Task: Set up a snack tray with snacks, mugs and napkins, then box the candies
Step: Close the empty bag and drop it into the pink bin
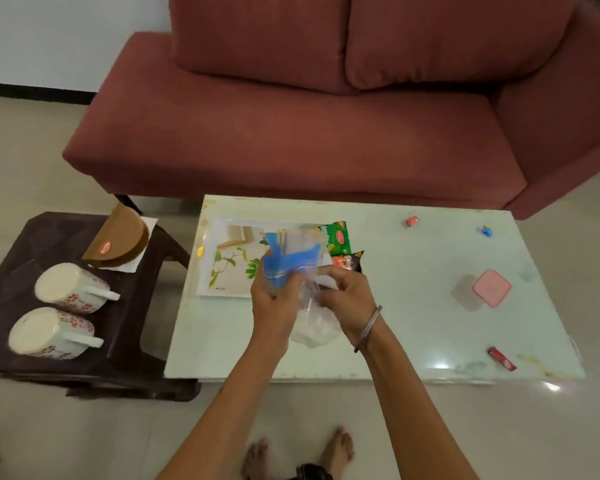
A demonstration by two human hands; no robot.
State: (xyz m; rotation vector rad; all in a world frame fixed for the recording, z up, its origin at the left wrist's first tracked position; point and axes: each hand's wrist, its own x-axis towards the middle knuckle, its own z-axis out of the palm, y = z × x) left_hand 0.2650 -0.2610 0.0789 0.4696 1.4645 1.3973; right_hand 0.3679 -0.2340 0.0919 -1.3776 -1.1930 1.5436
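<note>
Head view: we're facing a red sofa point(291, 126), with a pale glass table point(413, 327) in front of it and a dark stool point(125, 327) just to its left. On the table's left part sits a white leaf-print tray point(229, 268); a green snack packet point(338, 236) and a dark snack packet point(350, 261) lie at its right edge. Two floral mugs point(70, 287) point(49, 333) lie on their sides on the stool, a brown half-round napkin holder point(120, 242) behind them. Both our hands are together over the tray's near edge: left hand point(274, 299) and right hand point(349, 299) each grip a clear bag with blue print point(288, 261). Pink-lidded box point(489, 288) sits on the table's right part. Candies scattered: red point(412, 221), blue point(486, 231), red bar point(501, 358).
</note>
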